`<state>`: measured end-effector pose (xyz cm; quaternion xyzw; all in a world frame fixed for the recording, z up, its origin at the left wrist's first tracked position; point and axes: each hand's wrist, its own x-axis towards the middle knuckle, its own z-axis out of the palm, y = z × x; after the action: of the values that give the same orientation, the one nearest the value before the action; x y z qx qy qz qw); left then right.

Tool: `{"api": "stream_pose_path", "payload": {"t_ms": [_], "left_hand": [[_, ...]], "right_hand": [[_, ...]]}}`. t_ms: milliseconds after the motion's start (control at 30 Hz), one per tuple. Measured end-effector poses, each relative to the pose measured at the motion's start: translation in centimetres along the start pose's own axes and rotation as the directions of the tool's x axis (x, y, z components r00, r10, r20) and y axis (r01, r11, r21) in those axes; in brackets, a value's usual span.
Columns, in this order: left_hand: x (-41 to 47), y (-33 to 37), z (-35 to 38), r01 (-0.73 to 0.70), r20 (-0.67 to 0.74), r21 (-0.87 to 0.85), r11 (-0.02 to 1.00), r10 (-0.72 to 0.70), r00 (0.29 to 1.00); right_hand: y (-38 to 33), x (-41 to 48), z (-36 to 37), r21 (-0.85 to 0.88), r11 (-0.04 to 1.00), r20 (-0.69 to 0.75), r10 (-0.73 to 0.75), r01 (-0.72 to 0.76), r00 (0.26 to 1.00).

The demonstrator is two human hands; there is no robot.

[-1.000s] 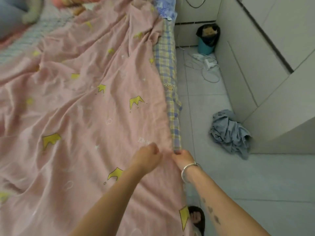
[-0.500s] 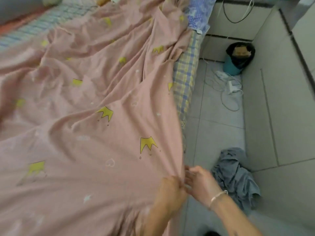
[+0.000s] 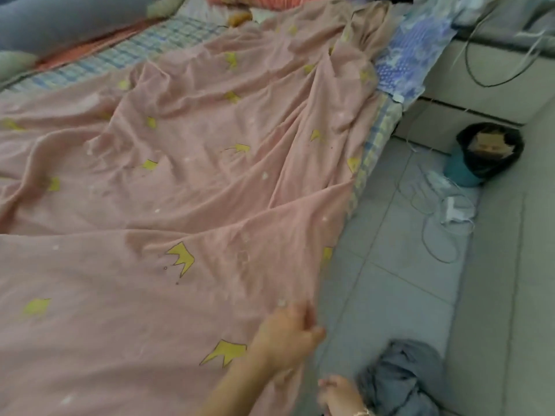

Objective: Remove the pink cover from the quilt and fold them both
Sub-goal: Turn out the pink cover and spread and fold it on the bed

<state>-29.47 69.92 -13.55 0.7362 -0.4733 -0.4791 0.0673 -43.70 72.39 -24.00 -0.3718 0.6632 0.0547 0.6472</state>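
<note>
Across the bed lies the cover (image 3: 180, 205), pink with yellow crowns, spread wide and creased, filling most of the view. Its right edge hangs over the bed's side toward the floor (image 3: 390, 295). We see the left hand (image 3: 285, 331) at that edge, low in frame, fingers curled and pinching the fabric. Folds run up the cover from the grip. The right hand (image 3: 339, 391) sits below and right of it, just beside the hanging edge and blurred. We cannot tell whether it holds the cover or nothing. A bracelet (image 3: 362, 412) shows on that wrist at the bottom border. The hands are near each other but apart.

Under the cover we note a checked sheet (image 3: 371, 151), showing along the bed's right side and again at the far top left. A blue patterned cloth (image 3: 411, 61) lies at the bed's far right corner, touching the cover's bunched top end. At top left is a grey-blue pillow (image 3: 60, 19), blurred.

On the floor, just right of the right hand, is a heap of grey cloth (image 3: 402, 376). Farther up stands a teal bin (image 3: 459, 172) lined with a black bag. Between bin and heap lies a white charger (image 3: 456, 210), its cable looped on the tiles. A dark cable (image 3: 467, 55) hangs against the cabinet (image 3: 495, 94) at top right.
</note>
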Motion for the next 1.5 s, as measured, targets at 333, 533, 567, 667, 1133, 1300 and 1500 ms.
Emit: {"api": "stream_pose_path", "payload": {"t_ms": [333,533,567,667,1133,1300,1500], "left_hand": [[7.8,4.2,-0.6,0.158,-0.305,0.191,0.969,-0.094,0.948],[13.0,6.6,-4.5,0.101,-0.405,0.163,0.981,-0.027,0.914],[14.1,7.0,-5.3,0.086,-0.418,0.167,0.982,-0.009,0.909],[18.2,8.8,-8.1,0.088,-0.486,0.148,0.985,-0.005,0.874],[30.2,15.1,-17.0,0.143,-0.553,0.116,0.983,-0.056,0.831],[32.4,18.3,-18.5,0.146,-0.574,-0.118,0.982,-0.188,0.797],[31.2,20.4,-16.1,-0.307,-0.511,-0.205,0.929,0.166,0.843]], "right_hand": [[-13.1,2.7,-8.7,0.438,0.865,-0.020,-0.263,0.244,0.965],[-19.2,6.5,-11.9,0.421,0.853,-0.114,-0.287,0.308,0.951],[-20.4,7.1,-12.5,0.423,0.849,-0.128,-0.289,0.316,0.949],[-24.4,9.7,-13.9,0.447,0.838,-0.156,-0.272,0.313,0.950],[-35.0,16.3,-24.4,0.323,0.773,-0.740,-0.152,0.545,0.655],[-37.6,14.3,-25.5,0.594,0.602,-0.554,-0.174,0.534,0.814],[-40.3,12.9,-25.6,0.862,0.425,-0.052,-0.469,0.276,0.882]]}}
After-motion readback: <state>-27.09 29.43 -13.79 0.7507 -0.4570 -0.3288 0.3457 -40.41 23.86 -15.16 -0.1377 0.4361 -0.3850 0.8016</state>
